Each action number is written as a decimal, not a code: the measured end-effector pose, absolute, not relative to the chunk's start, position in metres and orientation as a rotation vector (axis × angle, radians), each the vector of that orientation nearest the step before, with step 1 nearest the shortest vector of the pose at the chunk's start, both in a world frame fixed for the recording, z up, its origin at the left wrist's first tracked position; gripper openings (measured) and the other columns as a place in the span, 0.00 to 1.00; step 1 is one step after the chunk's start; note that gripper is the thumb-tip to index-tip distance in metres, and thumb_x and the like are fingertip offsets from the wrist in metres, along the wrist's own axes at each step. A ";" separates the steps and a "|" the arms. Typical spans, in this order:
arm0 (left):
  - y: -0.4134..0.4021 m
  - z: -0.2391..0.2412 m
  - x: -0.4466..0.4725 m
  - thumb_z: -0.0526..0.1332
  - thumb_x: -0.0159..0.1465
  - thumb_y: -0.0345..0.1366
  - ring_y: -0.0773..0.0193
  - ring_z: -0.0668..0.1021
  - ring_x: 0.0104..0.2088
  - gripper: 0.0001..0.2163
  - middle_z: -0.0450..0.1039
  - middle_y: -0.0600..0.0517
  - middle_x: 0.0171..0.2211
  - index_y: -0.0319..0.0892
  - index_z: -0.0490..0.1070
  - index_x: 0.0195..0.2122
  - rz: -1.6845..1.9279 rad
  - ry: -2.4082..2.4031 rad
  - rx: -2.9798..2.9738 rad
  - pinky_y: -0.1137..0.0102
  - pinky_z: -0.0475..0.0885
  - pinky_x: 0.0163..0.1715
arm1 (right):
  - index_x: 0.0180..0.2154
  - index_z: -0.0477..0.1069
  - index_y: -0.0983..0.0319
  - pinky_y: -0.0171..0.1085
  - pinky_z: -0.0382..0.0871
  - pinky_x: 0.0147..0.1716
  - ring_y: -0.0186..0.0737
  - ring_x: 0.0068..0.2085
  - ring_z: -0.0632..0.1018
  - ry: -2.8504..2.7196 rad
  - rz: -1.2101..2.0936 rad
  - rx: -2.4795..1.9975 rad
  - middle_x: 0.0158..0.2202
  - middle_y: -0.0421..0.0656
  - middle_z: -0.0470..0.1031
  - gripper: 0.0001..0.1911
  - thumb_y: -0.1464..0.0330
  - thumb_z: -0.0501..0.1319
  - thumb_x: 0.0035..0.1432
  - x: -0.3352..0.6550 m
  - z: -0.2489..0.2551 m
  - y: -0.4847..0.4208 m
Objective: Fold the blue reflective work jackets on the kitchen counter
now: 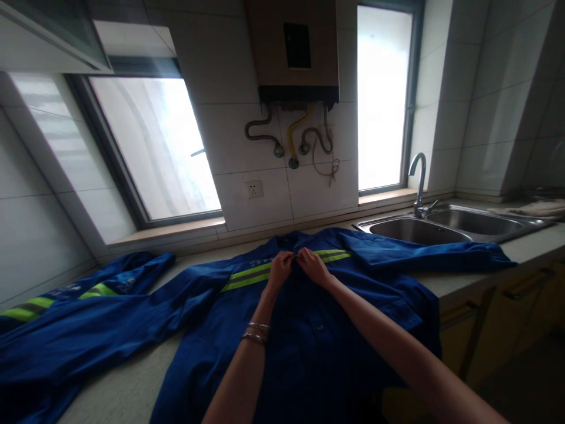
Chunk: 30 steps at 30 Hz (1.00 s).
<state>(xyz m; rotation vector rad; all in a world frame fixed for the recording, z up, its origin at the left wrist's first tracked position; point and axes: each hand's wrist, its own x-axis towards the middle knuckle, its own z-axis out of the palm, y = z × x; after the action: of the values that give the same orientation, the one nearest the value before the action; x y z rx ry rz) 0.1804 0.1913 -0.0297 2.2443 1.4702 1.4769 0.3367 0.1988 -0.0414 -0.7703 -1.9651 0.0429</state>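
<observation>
A blue work jacket (pixel 318 335) with yellow-green reflective stripes lies spread flat on the counter, collar toward the wall, sleeves stretched out to both sides. My left hand (pixel 279 270) and my right hand (pixel 312 266) meet at the jacket's front opening just below the collar. Both hands pinch the fabric edges there, fingers closed. Two bracelets ring my left wrist. What exactly sits between the fingertips is too small to make out.
A second blue garment (pixel 66 318) with reflective stripes lies at the left of the counter (pixel 132 388). A double steel sink (pixel 441 227) with a tap (pixel 419 182) is at the right. Windows, a wall socket and a water heater with hoses are behind.
</observation>
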 end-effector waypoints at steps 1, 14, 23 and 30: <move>0.191 -0.030 0.181 0.55 0.60 0.30 0.64 0.76 0.35 0.08 0.74 0.49 0.33 0.40 0.74 0.35 1.471 1.471 2.257 0.69 0.69 0.39 | 0.36 0.64 0.61 0.37 0.66 0.40 0.39 0.38 0.72 -1.950 0.064 -0.768 0.33 0.43 0.71 0.03 0.71 0.53 0.60 0.336 -0.042 0.199; 0.182 -0.039 0.195 0.53 0.57 0.24 0.61 0.72 0.36 0.09 0.67 0.51 0.31 0.42 0.69 0.33 1.277 1.631 2.448 0.67 0.67 0.40 | 0.40 0.72 0.62 0.32 0.67 0.29 0.34 0.26 0.73 -1.462 0.807 -1.047 0.23 0.37 0.72 0.16 0.67 0.61 0.45 0.327 -0.042 0.213; 0.164 -0.031 0.205 0.55 0.60 0.29 0.60 0.72 0.41 0.07 0.67 0.48 0.37 0.42 0.72 0.35 1.127 1.646 2.458 0.70 0.65 0.40 | 0.45 0.65 0.64 0.31 0.68 0.20 0.34 0.21 0.72 -1.179 1.259 -1.053 0.21 0.36 0.69 0.22 0.68 0.62 0.45 0.329 -0.039 0.212; 0.161 -0.017 0.198 0.46 0.64 0.36 0.62 0.74 0.37 0.15 0.70 0.46 0.40 0.40 0.67 0.46 1.240 1.705 2.099 0.67 0.68 0.39 | 0.45 0.63 0.63 0.26 0.62 0.17 0.28 0.19 0.68 -1.025 1.249 -1.022 0.21 0.34 0.66 0.20 0.68 0.59 0.48 0.340 -0.031 0.223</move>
<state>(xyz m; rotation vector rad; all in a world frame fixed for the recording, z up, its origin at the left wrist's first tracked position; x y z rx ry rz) 0.1985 0.1614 -0.0166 2.0991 1.7051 1.2396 0.3403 0.2230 -0.0312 -1.0215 -1.0254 1.2486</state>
